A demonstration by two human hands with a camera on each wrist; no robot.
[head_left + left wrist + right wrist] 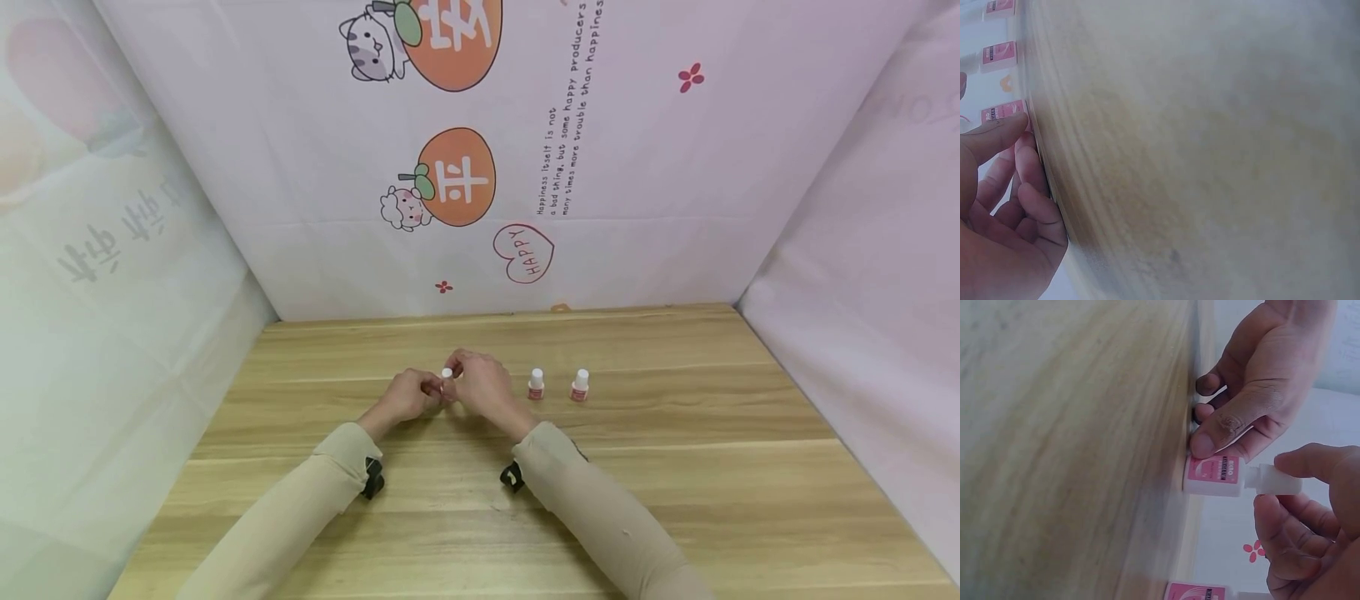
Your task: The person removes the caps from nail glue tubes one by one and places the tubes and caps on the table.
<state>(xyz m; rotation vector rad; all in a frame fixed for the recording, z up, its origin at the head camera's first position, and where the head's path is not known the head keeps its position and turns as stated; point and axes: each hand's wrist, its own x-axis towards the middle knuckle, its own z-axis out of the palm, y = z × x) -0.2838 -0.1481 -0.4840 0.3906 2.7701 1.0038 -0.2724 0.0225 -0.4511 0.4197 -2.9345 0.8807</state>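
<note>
Work is judged to be under way on one small bottle [1229,481], with nothing on it seen as finished: its white cap [1281,481] is still on, and whether it has been loosened cannot be told. A middle bottle [536,385] and an end bottle [579,386], both capped and untouched, are left standing apart at three o'clock from it in the head view.

The small bottle is stood upright on the tabletop [450,525], towards eleven o'clock from its middle, between the hands. From nine o'clock its body is pinched by the left hand [405,395], the thumb set at the label's edge; from three o'clock the cap is pinched between thumb and fingers of the right hand [486,387].

The body is white and squat, with a pink label bearing dark and pale lettering, and a narrower neck is shown below the cap.
</note>
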